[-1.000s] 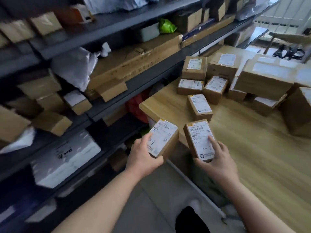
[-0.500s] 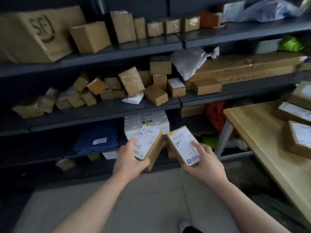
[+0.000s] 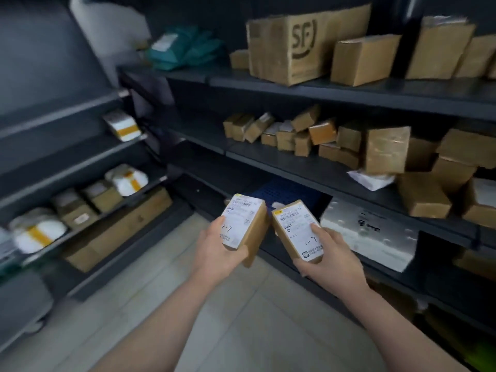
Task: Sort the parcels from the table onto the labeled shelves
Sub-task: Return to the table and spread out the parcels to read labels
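Two parcels in hand, neither shelved yet; both hand-marked 1-7. Left parcel gripped from below by left hand, projecting toward 12 o'clock. Right parcel close at its 3 o'clock, contact unclear, clasped by right hand. Shelves ahead, 12 to 3 o'clock, hold many boxes. Table out of view, remainder unknown.

Two hands, two labelled parcels — one SF carton, one blue crate, one white foam box.
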